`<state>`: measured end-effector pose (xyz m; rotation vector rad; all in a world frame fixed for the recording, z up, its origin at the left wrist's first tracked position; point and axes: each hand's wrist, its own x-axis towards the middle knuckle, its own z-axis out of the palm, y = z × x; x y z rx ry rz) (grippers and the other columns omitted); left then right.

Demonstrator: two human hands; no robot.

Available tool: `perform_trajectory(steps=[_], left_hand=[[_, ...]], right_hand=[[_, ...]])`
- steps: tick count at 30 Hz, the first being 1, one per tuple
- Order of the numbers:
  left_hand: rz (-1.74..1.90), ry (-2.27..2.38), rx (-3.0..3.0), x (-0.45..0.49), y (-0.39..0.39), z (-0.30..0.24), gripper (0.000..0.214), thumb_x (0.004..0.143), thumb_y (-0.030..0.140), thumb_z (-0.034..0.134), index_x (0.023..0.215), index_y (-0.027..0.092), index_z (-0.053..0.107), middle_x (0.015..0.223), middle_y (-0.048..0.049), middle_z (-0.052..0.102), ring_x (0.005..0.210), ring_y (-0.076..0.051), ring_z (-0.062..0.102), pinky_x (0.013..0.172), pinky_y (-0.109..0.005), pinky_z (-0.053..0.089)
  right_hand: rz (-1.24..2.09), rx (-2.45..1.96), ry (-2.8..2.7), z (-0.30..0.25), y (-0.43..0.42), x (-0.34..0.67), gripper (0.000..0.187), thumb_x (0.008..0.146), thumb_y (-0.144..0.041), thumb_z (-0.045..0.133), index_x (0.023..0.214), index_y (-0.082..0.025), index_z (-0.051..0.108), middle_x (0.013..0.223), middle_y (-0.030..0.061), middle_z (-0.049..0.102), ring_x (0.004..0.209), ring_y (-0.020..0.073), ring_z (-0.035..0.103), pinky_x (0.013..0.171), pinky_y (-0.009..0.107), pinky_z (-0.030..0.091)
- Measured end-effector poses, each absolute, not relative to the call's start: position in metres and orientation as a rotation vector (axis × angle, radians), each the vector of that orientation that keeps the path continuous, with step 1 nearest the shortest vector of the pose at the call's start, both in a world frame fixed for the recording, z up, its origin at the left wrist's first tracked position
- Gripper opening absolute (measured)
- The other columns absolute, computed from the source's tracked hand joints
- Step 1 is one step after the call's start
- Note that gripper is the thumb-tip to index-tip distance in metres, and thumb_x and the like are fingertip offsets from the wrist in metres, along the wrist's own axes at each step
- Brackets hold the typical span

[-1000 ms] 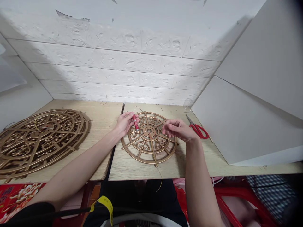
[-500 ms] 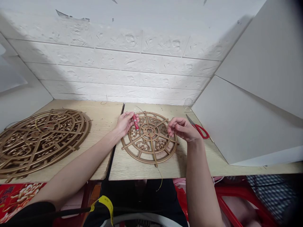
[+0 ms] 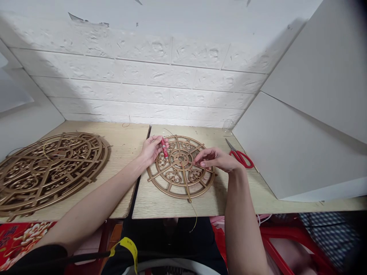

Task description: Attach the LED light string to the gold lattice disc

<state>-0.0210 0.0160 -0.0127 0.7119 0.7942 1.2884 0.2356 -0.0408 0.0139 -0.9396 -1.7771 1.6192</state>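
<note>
A round gold openwork disc [image 3: 169, 190] with scrollwork lies flat on the table. My left hand [image 3: 152, 150] is closed around a slim red tube [image 3: 164, 148] with a silvery band, held over the disc's left side. Above the right half of the disc is my right hand [image 3: 216, 158], its fingers stretched toward the hub and the thumb apart from them; I see nothing held in it. A thin yellowish cord [image 3: 184, 173] runs from the hub to the near rim, and its loose end hangs over the table's front edge.
Several similar gold discs [image 3: 94, 168] are stacked at left. Red-handled scissors [image 3: 242, 158] lie to the right of my right hand. White brick-patterned wall [image 3: 180, 91] stands behind, with white panels on both sides. A dark gap separates the two tabletops.
My right hand has moved left and inward over the disc, and its curled fingers have stretched out. My left hand with the red tube has stayed in place.
</note>
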Motion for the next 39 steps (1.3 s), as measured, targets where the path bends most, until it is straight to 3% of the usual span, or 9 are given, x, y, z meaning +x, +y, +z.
perform_trajectory(steps=[6, 19, 27, 36, 39], left_hand=[[1.292, 0.792, 0.717, -0.021, 0.015, -0.012, 0.006, 0.080, 0.010, 0.059, 0.079, 0.011, 0.054, 0.075, -0.0092, 0.066, 0.062, -0.014, 0.064, 0.065, -0.029, 0.054], [1.289, 0.783, 0.730, -0.022, 0.017, -0.016, 0.007, 0.080, 0.011, 0.059, 0.080, 0.012, 0.052, 0.075, -0.0088, 0.067, 0.063, -0.014, 0.065, 0.066, -0.029, 0.055], [1.290, 0.789, 0.718, -0.021, 0.016, -0.013, 0.009, 0.080, 0.012, 0.060, 0.081, 0.012, 0.051, 0.074, -0.0083, 0.066, 0.062, -0.014, 0.064, 0.068, -0.030, 0.055], [1.295, 0.793, 0.714, -0.021, 0.017, -0.014, 0.009, 0.078, 0.011, 0.062, 0.079, 0.012, 0.053, 0.073, -0.0082, 0.067, 0.062, -0.014, 0.064, 0.066, -0.029, 0.055], [1.296, 0.789, 0.722, -0.021, 0.018, -0.016, 0.009, 0.078, 0.011, 0.061, 0.079, 0.012, 0.053, 0.074, -0.0085, 0.067, 0.061, -0.014, 0.065, 0.066, -0.029, 0.055]], right_hand=[[1.588, -0.948, -1.749, 0.015, -0.043, 0.237, 0.021, 0.068, -0.024, 0.079, 0.084, -0.013, 0.070, 0.069, 0.0005, 0.063, 0.059, 0.0074, 0.055, 0.051, 0.017, 0.043], [1.651, -0.707, -1.697, 0.020, -0.049, 0.239, 0.016, 0.068, -0.018, 0.078, 0.082, -0.015, 0.070, 0.090, 0.0062, 0.066, 0.075, 0.0117, 0.063, 0.069, 0.023, 0.053], [1.550, -0.734, -1.705, 0.019, -0.044, 0.229, 0.010, 0.069, -0.020, 0.078, 0.076, -0.015, 0.073, 0.088, 0.0077, 0.067, 0.077, 0.0133, 0.062, 0.069, 0.023, 0.053], [1.544, -0.721, -1.592, 0.012, -0.039, 0.219, 0.010, 0.075, -0.020, 0.074, 0.084, -0.016, 0.072, 0.077, 0.0036, 0.068, 0.067, 0.0104, 0.063, 0.064, 0.021, 0.053], [1.556, -0.684, -1.510, 0.011, -0.038, 0.208, 0.019, 0.072, -0.020, 0.076, 0.090, -0.017, 0.071, 0.072, 0.0015, 0.067, 0.063, 0.0092, 0.061, 0.062, 0.020, 0.052]])
